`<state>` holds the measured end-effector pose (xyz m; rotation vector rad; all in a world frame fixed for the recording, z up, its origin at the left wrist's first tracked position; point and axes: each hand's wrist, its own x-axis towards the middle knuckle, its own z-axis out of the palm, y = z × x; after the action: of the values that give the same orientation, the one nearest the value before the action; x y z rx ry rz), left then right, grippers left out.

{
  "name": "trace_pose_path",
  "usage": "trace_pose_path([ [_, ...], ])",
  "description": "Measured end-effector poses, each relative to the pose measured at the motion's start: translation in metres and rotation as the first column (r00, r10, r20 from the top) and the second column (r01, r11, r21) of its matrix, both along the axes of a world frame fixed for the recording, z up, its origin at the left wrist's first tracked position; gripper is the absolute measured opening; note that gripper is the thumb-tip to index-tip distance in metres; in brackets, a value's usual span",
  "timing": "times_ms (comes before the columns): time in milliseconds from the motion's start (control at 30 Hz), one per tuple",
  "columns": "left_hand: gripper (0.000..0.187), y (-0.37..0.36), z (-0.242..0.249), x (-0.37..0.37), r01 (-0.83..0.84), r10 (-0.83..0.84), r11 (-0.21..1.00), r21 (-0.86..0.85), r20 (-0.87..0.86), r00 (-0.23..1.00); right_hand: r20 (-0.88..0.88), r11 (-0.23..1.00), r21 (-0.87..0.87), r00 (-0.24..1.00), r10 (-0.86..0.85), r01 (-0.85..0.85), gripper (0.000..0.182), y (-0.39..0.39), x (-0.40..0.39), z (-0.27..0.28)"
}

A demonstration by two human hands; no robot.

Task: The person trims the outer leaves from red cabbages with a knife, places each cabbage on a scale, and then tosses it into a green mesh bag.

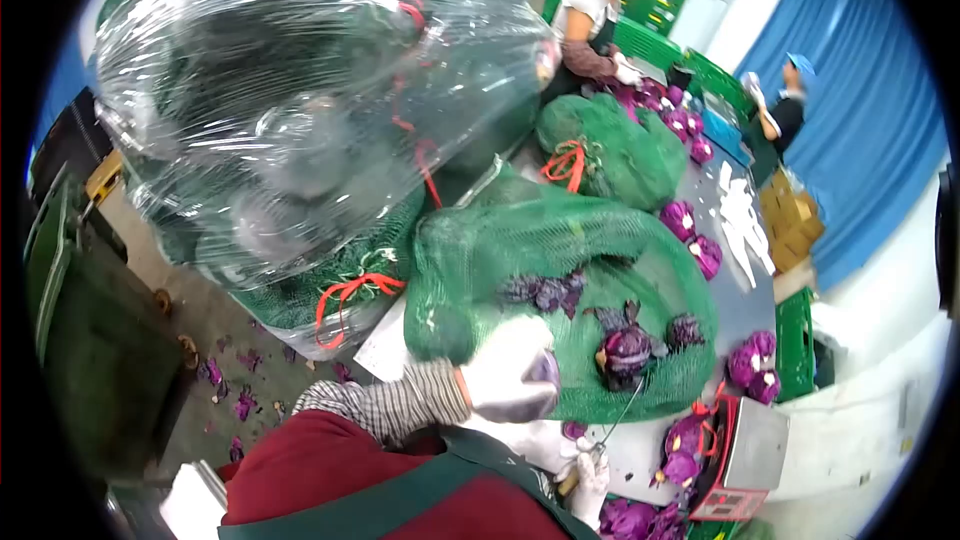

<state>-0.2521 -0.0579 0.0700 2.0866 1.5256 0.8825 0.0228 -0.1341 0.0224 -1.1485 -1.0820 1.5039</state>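
Note:
My left hand [505, 365], in a white glove with a striped cuff at the wrist, is closed around a red cabbage [545, 372]; the glove hides most of it. A knife [622, 417] with a thin blade and a light brown handle is in my gloved right hand [592, 485], lower in the view. Its blade points up toward a green mesh bag [470, 240] spread over the table. On the mesh lies a dark red cabbage [625, 355] with loose outer leaves. More loose purple leaves [550, 290] lie beyond my left hand.
Film-wrapped sacks [310, 110] tower at the left, near a dark green bin [105, 330]. A tied green sack [620, 150] and several cabbages line the table [745, 310]. A red-framed scale [745, 455] stands at the right. Two people [600, 25] in blue caps work farther back.

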Motion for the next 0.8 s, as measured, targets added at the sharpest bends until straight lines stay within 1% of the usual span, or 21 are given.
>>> trace_pose_path([
  [33,0.085,0.009,-0.024,-0.006,-0.123,0.157,0.98,0.156,-0.226,0.961,0.174,0.996,0.069,0.984,0.045,-0.057,0.03,0.001,-0.002,0.012],
  [67,0.091,0.015,-0.034,-0.01,-0.029,0.017,0.968,-0.249,-0.053,0.998,0.444,0.953,0.271,0.896,0.005,-0.14,0.027,0.007,0.004,0.001],
  [100,0.098,0.019,-0.039,-0.01,0.131,-0.052,0.789,-0.6,0.148,0.988,0.495,0.936,0.321,0.868,-0.034,-0.146,0.025,0.009,0.004,-0.001],
  [133,0.099,0.015,-0.041,-0.004,0.254,-0.084,0.763,-0.595,0.298,0.951,0.543,0.917,0.369,0.836,-0.079,-0.153,0.023,0.012,0.004,-0.003],
  [167,0.1,0.008,-0.046,0.004,0.37,-0.104,0.73,-0.574,0.442,0.891,0.395,0.949,0.314,0.914,-0.09,-0.042,0.022,0.022,-0.006,0.01],
  [200,0.095,0.012,-0.08,0.011,0.3,-0.08,0.792,-0.532,0.397,0.914,0.209,0.991,0.129,0.976,-0.063,0.036,0.023,0.028,-0.011,0.021],
  [233,0.081,0.013,-0.086,0.016,0.34,-0.003,0.795,-0.503,0.556,0.831,0.295,0.999,0.036,0.955,-0.028,0.018,0.022,0.036,-0.01,0.028],
  [300,0.064,0.019,-0.097,0.017,0.389,0.161,0.774,-0.5,0.75,0.642,0.37,0.999,0.032,0.929,0.019,-0.034,0.02,0.051,-0.003,-0.002],
  [333,0.053,0.023,-0.103,0.013,0.357,0.099,0.836,-0.417,0.754,0.649,0.375,0.995,0.101,0.927,-0.026,-0.013,0.019,0.058,-0.001,-0.036],
  [367,0.05,0.021,-0.101,0.014,0.427,0.216,0.783,-0.452,0.842,0.495,0.411,0.994,0.105,0.911,-0.037,-0.007,0.018,0.061,-0.002,-0.048],
  [400,0.051,0.017,-0.092,0.01,0.431,0.174,0.793,-0.43,0.839,0.516,0.446,0.994,0.109,0.894,-0.047,-0.002,0.017,0.064,-0.003,-0.061],
  [433,0.052,0.013,-0.078,0.008,0.432,0.133,0.805,-0.407,0.833,0.537,0.563,0.984,0.166,0.825,-0.046,-0.058,0.015,0.069,-0.002,-0.079],
  [467,0.059,0.007,-0.059,0.008,0.402,0.163,0.809,-0.429,0.821,0.548,0.515,0.986,0.162,0.855,-0.06,-0.028,0.014,0.071,-0.013,-0.064],
  [500,0.061,0.009,-0.058,0.011,0.375,0.155,0.824,-0.425,0.805,0.572,0.463,0.988,0.152,0.883,-0.074,0.004,0.012,0.07,-0.023,-0.048],
  [567,0.065,0.014,-0.057,0.02,0.328,0.132,0.848,-0.416,0.766,0.629,0.394,0.995,0.059,0.914,-0.098,0.082,0.013,0.068,-0.024,-0.049],
  [633,0.091,0.03,-0.081,0.033,0.329,-0.041,0.875,-0.355,0.623,0.781,0.564,0.961,0.275,0.805,-0.184,0.027,0.013,0.06,-0.013,-0.052],
  [667,0.097,0.031,-0.063,0.044,0.287,-0.155,0.918,-0.272,0.42,0.894,0.71,0.868,0.48,0.637,-0.299,-0.129,0.014,0.05,0.001,-0.055],
  [700,0.104,0.032,-0.041,0.057,0.276,-0.245,0.945,-0.173,0.184,0.952,0.782,0.735,0.597,0.438,-0.444,-0.322,0.014,0.039,0.01,-0.056],
  [733,0.109,0.039,-0.037,0.069,0.371,-0.347,0.917,-0.147,0.164,0.923,0.734,0.866,0.481,0.602,-0.313,-0.137,0.012,0.024,0.012,-0.049],
  [767,0.104,0.047,-0.023,0.083,0.454,-0.443,0.888,-0.073,0.124,0.888,0.573,0.944,0.318,0.776,-0.262,0.084,0.011,0.01,0.014,-0.042],
  [800,0.104,0.062,-0.023,0.098,0.563,-0.554,0.825,-0.052,0.12,0.824,0.386,0.948,0.136,0.866,-0.317,0.287,0.011,-0.005,0.016,-0.035],
])
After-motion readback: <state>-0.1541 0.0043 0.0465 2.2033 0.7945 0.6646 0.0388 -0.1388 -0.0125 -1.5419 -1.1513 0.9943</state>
